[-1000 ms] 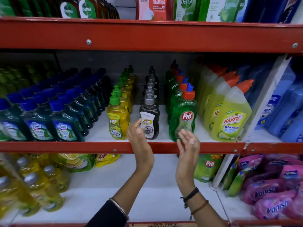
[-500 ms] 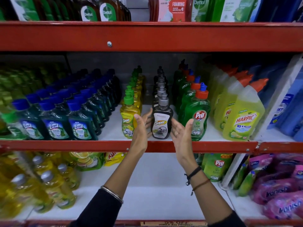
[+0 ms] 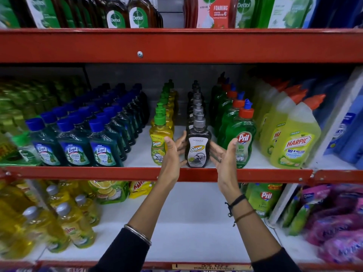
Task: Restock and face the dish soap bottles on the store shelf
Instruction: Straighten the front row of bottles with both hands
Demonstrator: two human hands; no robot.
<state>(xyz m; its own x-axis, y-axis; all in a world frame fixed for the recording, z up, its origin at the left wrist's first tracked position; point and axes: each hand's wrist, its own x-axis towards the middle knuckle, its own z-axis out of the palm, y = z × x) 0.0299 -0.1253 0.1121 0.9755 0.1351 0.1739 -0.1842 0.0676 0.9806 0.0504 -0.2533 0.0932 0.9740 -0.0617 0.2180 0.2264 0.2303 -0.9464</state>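
Note:
A dark "Super" dish soap bottle with a grey cap stands at the front of its row on the middle shelf, label facing out. My left hand is against its left side, fingers spread behind it. My right hand flanks its right side, palm open, fingers near the bottle; contact there is unclear. A yellow "Super" bottle with a green cap fronts the row to the left. A green Pril bottle with a red cap fronts the row to the right.
Blue-capped Lizol bottles fill the shelf's left part and yellow Harpic bottles the right. Dettol bottles stand on the top shelf. Below are yellow bottles, a Pril pouch and pink packs.
Both hands rose from the shelf's front edge and closed in around the dark Super bottle. The view shifted so the shelf contents sit further right.

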